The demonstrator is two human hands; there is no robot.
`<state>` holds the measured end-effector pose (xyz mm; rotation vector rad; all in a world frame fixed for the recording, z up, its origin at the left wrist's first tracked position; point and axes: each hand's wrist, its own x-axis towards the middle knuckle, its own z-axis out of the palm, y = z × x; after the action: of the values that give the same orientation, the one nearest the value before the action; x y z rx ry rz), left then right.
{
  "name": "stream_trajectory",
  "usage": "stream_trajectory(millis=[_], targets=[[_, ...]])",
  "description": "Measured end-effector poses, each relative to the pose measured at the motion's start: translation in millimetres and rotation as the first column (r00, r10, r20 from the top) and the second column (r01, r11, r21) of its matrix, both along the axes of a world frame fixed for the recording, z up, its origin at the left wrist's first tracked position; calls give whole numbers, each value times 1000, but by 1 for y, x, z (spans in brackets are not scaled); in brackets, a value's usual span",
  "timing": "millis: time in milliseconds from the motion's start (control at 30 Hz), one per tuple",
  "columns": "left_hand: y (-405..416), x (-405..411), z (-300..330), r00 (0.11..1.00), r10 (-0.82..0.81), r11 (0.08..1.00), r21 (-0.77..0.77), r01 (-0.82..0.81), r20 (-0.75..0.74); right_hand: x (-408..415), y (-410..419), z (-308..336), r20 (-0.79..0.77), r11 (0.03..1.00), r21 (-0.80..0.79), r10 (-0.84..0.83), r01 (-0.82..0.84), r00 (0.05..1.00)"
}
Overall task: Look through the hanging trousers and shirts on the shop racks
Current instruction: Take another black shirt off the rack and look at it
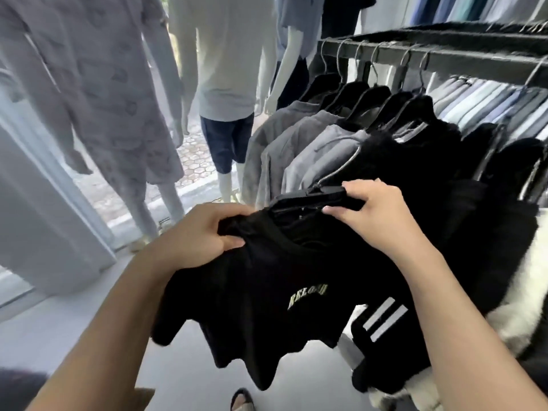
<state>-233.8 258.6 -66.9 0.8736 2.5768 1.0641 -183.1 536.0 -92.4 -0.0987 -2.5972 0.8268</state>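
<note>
A black T-shirt with pale lettering on the chest hangs tilted in front of me on a black hanger. My left hand grips the shirt's shoulder fabric. My right hand holds the right end of the hanger, fingers curled over it. Behind the shirt, the dark rack rail carries several black and grey garments on hangers. A black garment with white stripes hangs just right of the shirt.
Three dressed mannequins stand at the left and centre by a glass shopfront. A second row of folded blue and grey shirts hangs behind the rack. Grey floor lies below, with my sandalled foot at the bottom edge.
</note>
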Motion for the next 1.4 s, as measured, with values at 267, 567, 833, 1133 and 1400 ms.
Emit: stream_trajectory(millis=[267, 567, 833, 1133, 1400], targets=[[-76, 3, -7, 861, 462, 885, 60, -461, -212, -9, -60, 2, 116, 984, -64, 171, -165, 978], [-153, 21, -32, 779, 567, 809, 2, -588, -267, -31, -129, 13, 227, 904, -52, 424, -424, 877], [-158, 39, -75, 393, 893, 445, 306, -841, -218, -49, -186, 2, 199, 912, -140, 407, -385, 892], [-115, 59, -112, 665, 679, 539, 404, -739, 311, -37, -258, -49, 227, 852, -497, 311, -165, 923], [-134, 67, -99, 739, 547, 611, 416, -674, 393, -38, -279, -61, 152, 272, -960, 721, -73, 677]])
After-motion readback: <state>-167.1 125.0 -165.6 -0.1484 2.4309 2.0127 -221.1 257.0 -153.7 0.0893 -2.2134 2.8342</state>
